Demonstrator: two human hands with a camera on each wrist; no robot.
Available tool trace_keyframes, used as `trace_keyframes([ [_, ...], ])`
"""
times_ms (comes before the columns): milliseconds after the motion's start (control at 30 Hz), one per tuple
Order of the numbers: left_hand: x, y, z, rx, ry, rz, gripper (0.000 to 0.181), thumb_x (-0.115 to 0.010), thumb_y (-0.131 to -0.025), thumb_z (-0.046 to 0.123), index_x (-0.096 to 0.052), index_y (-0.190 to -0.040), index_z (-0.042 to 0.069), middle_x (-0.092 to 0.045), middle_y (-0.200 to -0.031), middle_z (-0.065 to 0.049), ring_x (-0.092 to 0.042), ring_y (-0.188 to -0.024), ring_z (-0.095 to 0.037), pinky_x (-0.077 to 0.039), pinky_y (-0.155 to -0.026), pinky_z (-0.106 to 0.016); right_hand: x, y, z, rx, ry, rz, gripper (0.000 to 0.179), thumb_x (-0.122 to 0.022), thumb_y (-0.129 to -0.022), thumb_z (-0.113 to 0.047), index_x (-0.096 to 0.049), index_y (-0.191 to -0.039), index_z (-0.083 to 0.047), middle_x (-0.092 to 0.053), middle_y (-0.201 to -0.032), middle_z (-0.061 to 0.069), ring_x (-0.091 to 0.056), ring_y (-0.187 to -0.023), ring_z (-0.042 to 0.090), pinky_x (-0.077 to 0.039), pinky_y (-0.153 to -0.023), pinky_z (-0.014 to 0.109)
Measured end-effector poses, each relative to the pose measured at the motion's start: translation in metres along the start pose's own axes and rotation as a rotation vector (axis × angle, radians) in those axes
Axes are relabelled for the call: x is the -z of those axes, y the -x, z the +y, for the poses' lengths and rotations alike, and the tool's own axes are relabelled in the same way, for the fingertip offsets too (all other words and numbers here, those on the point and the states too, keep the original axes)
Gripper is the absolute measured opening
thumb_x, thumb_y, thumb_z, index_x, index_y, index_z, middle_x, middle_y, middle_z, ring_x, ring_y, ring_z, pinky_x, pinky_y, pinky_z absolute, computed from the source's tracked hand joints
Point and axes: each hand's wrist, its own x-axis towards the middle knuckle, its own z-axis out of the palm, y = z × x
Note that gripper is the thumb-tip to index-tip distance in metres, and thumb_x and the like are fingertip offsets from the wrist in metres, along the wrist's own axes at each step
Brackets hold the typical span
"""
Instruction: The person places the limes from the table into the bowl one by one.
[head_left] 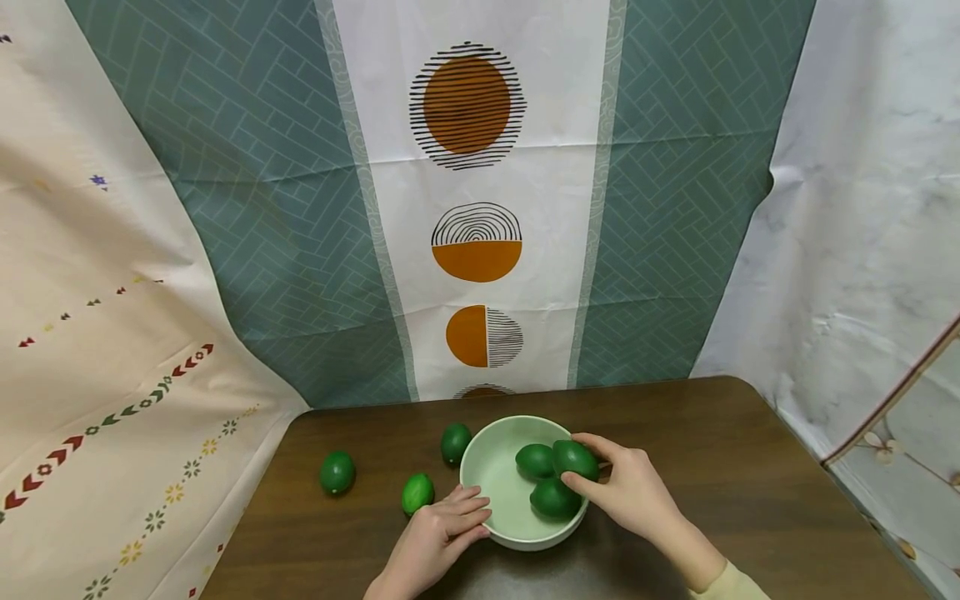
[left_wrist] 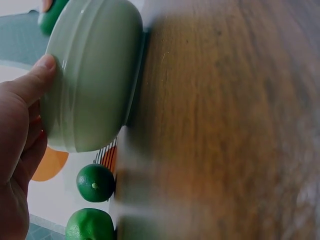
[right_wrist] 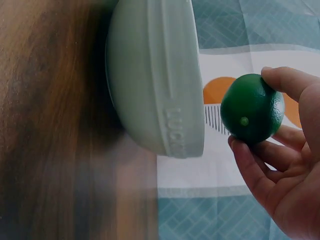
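A pale green bowl [head_left: 489, 458] stands on the brown table. Inside it lie two dark green limes, one farther back [head_left: 534, 461] and one nearer the front [head_left: 555, 500]. My right hand [head_left: 633, 492] pinches another lime [right_wrist: 252, 107] between thumb and fingers, above the right side of the bowl's opening. The right wrist view shows this lime apart from the rim. At the bowl's left side, my left hand [head_left: 444, 532] rests its extended fingers over the rim, and the thumb [left_wrist: 44, 70] touches the rim too. Part of those fingers is hidden in the left wrist view.
Left of the bowl are three loose limes: one close behind its left edge [head_left: 455, 443], a brighter one [head_left: 417, 493] near my left hand, and one farther left [head_left: 337, 472]. A patterned cloth [head_left: 480, 183] hangs behind the table [head_left: 712, 450].
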Motion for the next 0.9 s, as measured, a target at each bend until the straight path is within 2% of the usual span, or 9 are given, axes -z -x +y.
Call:
trace_keyframes([
  [267,0.000,0.000,-0.001,-0.007,-0.003,0.000,0.030,-0.083,-0.095,0.018,-0.082,-0.122,0.005,-0.078,-0.123,-0.008,-0.072,-0.122,-0.031,-0.057,-0.103,-0.053,-0.008,-0.002,-0.008,0.016,0.005,-0.031,0.055,-0.093,-0.085,-0.037,-0.075,-0.132,-0.014,-0.079,-0.110,-0.002,-0.076,-0.083,0.010,-0.061,-0.069,0.024],
  [600,0.001,-0.002,-0.001,-0.010,-0.005,-0.002,0.029,-0.083,-0.094,0.018,-0.082,-0.120,0.005,-0.078,-0.122,-0.008,-0.072,-0.121,-0.031,-0.057,-0.103,-0.054,-0.021,-0.004,-0.021,0.066,0.142,-0.057,0.055,-0.094,-0.082,-0.037,-0.078,-0.130,-0.017,-0.078,-0.108,-0.007,-0.070,-0.087,0.009,-0.059,-0.074,0.026],
  [900,0.001,-0.002,-0.001,-0.010,-0.004,-0.002,0.028,-0.083,-0.094,0.019,-0.083,-0.118,0.005,-0.078,-0.121,-0.009,-0.073,-0.121,-0.032,-0.057,-0.103,-0.053,-0.036,-0.004,-0.025,0.123,0.184,-0.089,0.054,-0.094,-0.082,-0.030,-0.077,-0.131,-0.017,-0.077,-0.110,-0.007,-0.070,-0.092,0.010,-0.059,-0.074,0.026],
])
